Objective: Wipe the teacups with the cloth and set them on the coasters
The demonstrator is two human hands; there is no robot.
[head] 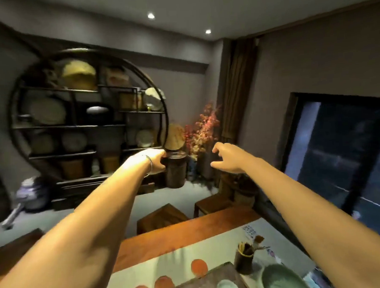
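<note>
Both arms stretched forward and raised above the table [167, 239], left hand [156, 161] fingers hidden so grip unclear, right hand [226, 158] empty, fingers loosely spread

We see open air over the table's [167, 239] far edge. Toward its near right corner, a tool holder [244, 261], green bowl [280, 281] and stone tray [203, 284] crowd together; round coasters [199, 267] lie flat left of them.

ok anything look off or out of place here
Both arms stretch out at head height, away from the table. The left hand and right hand hold no cup or cloth. The orange coasters sit bare.
</note>
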